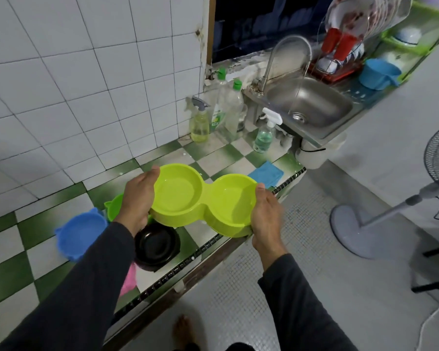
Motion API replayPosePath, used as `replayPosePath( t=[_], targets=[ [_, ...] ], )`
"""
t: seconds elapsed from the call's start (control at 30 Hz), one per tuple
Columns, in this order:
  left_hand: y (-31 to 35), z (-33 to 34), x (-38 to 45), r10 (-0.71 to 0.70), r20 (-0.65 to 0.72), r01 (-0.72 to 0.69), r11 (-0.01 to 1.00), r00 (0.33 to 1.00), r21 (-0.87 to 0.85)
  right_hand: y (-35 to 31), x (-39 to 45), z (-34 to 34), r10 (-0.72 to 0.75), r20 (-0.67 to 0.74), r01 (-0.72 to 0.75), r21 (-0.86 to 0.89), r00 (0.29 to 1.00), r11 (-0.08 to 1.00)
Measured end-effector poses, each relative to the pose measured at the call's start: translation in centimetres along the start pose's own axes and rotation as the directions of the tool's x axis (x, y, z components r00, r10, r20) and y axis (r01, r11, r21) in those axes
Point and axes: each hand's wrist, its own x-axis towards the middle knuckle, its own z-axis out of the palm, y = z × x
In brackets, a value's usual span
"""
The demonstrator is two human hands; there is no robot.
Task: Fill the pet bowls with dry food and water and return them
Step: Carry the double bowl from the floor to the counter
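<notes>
Dark sleeves frame the shot as a person lifts a lime-green double pet bowl (203, 201) over the front edge of a green-and-white checkered counter (8, 254). The left hand (137, 198) grips the bowl's left end, thumb over the rim; the right hand (265, 214) clasps the right end, fingers curled underneath. Both wells look to hold clear water. Beneath the left forearm sit a black bowl (156, 245), a blue bowl (83, 234), a second green bowl (114, 206), partly hidden, and a pink cloth (129, 279). A blue cloth (266, 173) lies just beyond the double bowl. Farther back, spray bottles (200, 122) and green-capped bottles (232, 110) stand against the white tiled wall beside a steel sink (309, 102), where water runs from the faucet (287, 51). A pedestal fan (390, 209) stands on the floor at right.
</notes>
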Motion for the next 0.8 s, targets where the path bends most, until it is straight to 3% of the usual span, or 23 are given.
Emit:
replayPosePath(
  t=[0.3, 0.63, 0.8],
  targets=[
    [-1.3, 2.5, 7.1, -0.056, 0.052, 0.052, 0.996, 0.997, 0.076, 2.4, 5.2, 3.6, 0.061, -0.038, -0.063, -0.060, 0.997, 0.996],
    [-4.1, 6.0, 12.8, -0.075, -0.051, 0.083, 0.979, 0.996, 0.186, 5.6, 10.2, 6.4, 0.093, -0.069, -0.098, -0.084, 0.993, 0.992],
    [-5.4, 6.5, 15.0, -0.119, -0.020, 0.120, 0.967, 0.993, 0.224, 7.7, 11.6, 7.5, 0.101, -0.102, -0.114, -0.128, 0.990, 0.985]
  ],
)
